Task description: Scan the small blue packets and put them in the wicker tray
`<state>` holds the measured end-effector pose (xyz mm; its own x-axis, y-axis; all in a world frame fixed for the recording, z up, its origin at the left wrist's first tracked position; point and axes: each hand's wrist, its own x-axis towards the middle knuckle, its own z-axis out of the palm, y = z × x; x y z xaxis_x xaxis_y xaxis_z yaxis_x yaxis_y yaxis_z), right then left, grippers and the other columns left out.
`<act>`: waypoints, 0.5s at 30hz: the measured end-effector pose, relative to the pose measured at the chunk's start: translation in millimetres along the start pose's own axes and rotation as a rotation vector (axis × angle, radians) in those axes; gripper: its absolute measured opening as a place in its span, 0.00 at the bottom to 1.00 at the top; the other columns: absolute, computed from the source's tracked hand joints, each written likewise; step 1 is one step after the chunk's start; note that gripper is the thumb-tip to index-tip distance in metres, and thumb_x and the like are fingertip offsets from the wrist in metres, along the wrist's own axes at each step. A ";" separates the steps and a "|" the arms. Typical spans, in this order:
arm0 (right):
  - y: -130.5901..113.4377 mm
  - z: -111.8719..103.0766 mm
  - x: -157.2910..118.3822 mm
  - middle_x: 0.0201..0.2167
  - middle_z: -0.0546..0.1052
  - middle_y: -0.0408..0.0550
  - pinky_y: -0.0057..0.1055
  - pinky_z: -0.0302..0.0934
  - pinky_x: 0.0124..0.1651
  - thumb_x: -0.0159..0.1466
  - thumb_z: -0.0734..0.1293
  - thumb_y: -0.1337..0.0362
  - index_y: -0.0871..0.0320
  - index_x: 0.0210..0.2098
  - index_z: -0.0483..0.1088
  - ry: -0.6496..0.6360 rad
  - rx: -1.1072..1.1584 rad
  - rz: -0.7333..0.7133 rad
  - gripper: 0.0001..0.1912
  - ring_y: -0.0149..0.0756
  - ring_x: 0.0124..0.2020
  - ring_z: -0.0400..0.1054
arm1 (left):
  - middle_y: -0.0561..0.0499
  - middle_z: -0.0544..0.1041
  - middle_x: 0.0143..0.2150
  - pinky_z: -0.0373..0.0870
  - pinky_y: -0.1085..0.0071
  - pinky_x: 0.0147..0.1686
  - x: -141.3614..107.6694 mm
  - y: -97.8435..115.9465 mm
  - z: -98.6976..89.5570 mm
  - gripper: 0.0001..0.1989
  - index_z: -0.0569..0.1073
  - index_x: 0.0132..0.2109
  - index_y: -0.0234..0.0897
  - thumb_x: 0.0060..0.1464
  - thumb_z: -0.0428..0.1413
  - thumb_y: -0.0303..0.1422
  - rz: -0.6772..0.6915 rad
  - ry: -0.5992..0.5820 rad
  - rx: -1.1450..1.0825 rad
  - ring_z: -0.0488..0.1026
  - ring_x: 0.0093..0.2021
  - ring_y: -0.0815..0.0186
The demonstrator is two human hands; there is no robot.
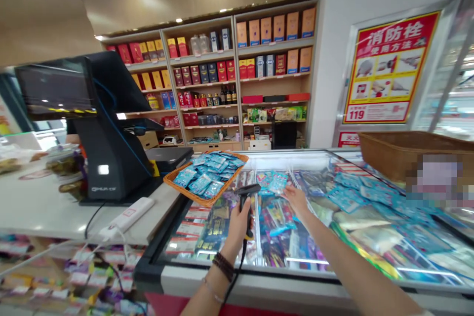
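My left hand [240, 222] is wrapped round the grip of a black handheld barcode scanner [247, 190], whose cable hangs down past the wrist. The scanner's head points right, close to a blue snack packet [278, 182]. Its edge is pinched between the fingers of my right hand [295, 198], above the glass top of a chest freezer [318, 160]. Behind the scanner, to the left, an orange wicker basket [174, 182] holds several similar blue packets [202, 183]. More blue packets [348, 197] lie on the freezer at the right.
A black point-of-sale terminal [114, 158] stands on the white counter [66, 217] at left, beside a white power strip [128, 217]. At far right a brown bin [392, 155] rests on the freezer. Shelves of boxed goods [207, 73] line the back wall.
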<state>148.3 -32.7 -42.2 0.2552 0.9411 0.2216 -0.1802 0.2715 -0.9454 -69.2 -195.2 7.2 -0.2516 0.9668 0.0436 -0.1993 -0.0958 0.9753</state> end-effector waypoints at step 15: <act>-8.3 -12.9 -14.1 0.32 0.89 0.48 0.74 0.83 0.68 0.51 0.87 0.48 0.49 0.31 0.83 0.008 -0.014 0.080 0.18 0.66 0.49 0.92 | 0.58 0.71 0.23 0.59 0.72 0.19 -8.8 -20.8 61.1 0.45 0.72 0.35 0.44 0.38 0.74 0.80 -0.010 -0.098 0.000 0.67 0.18 0.70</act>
<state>158.5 -50.8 -40.5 0.2485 0.9580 0.1431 -0.1871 0.1924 -0.9633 -5.0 -187.2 -0.2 -0.1561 0.9862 0.0552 -0.2007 -0.0864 0.9758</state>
